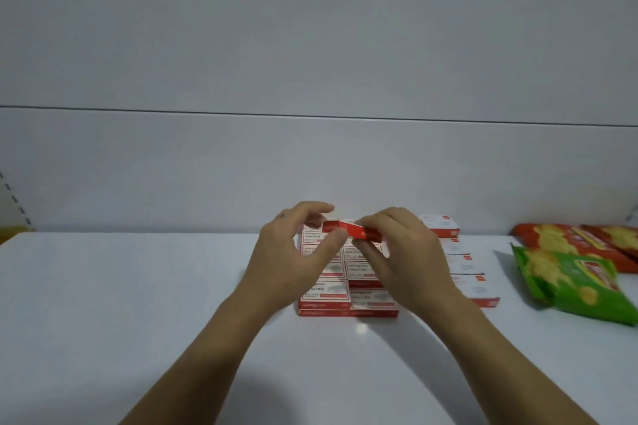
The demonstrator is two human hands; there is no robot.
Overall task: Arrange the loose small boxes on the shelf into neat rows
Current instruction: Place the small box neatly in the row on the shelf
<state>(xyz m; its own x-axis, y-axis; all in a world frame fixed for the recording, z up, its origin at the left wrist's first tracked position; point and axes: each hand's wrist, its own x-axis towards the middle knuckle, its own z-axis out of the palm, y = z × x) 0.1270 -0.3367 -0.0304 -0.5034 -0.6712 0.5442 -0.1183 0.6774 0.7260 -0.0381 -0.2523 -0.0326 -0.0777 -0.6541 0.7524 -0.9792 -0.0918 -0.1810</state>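
Small box (352, 234) clamped by L hand (286, 259), R hand (411, 252) fingers (373, 262), above box rows (324, 290), shelf (121, 286) room to left

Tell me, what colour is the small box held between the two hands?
The small box is red with faint pale print, shown in the head view.
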